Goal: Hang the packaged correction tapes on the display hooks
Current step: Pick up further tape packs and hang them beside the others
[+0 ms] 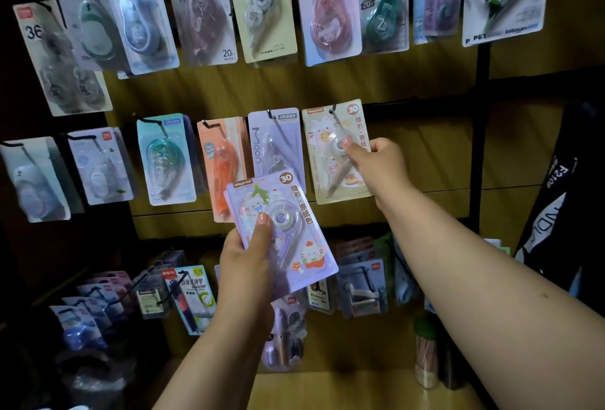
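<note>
Correction tapes: your right hand pinches the beige pack on its hook; your left hand grips the purple pack, ready to hang.

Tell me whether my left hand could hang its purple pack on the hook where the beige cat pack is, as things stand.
Probably not right away. The right hand pinches the beige cat pack, which covers that hook. The left hand, holding the purple pack, sits lower and to the left.
</note>
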Demonstrator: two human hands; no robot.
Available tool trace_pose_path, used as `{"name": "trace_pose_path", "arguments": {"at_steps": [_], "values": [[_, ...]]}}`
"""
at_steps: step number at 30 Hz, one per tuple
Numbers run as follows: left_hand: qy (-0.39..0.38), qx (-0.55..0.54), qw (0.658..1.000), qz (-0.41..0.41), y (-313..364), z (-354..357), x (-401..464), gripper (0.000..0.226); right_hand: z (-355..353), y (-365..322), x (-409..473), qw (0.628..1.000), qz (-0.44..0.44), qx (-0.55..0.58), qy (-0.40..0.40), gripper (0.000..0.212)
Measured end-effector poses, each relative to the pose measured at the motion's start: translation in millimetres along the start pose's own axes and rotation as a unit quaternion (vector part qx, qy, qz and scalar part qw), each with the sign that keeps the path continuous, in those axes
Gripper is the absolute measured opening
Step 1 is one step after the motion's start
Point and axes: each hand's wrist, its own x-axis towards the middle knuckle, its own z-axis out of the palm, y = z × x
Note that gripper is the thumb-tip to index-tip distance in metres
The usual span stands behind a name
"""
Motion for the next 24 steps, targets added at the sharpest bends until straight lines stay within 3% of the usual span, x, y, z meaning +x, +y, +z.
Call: {"name": "trace_pose_path", "arguments": {"at_steps": [9, 12, 14, 19, 24], "values": [[-0.012, -0.010, 1.000, -0.007, 4, 4, -5, 0.034, -1, 20, 2, 0.997, -0.010, -0.068, 0.038, 0.032], [-0.022, -0.005, 1.000, -0.002, 7, 7, -8, 0.034, -9, 21, -15, 0.982, -0.047, -0.136, 0.121, 0.042], [-0.032, 0.000, 0.999, 0.003, 8, 9, -8, 0.032, -12, 18, -34, 0.979, -0.085, -0.123, 0.141, 0.039], [-0.044, 0.031, 0.998, 0.026, 7, 19, -11, 0.029, -10, 9, -88, 0.995, -0.020, 0.015, -0.096, 0.039], [-0.056, 0.069, 0.994, 0.058, 8, 26, -16, 0.032, -14, 5, -101, 0.989, 0.004, 0.053, -0.137, 0.033]]}}
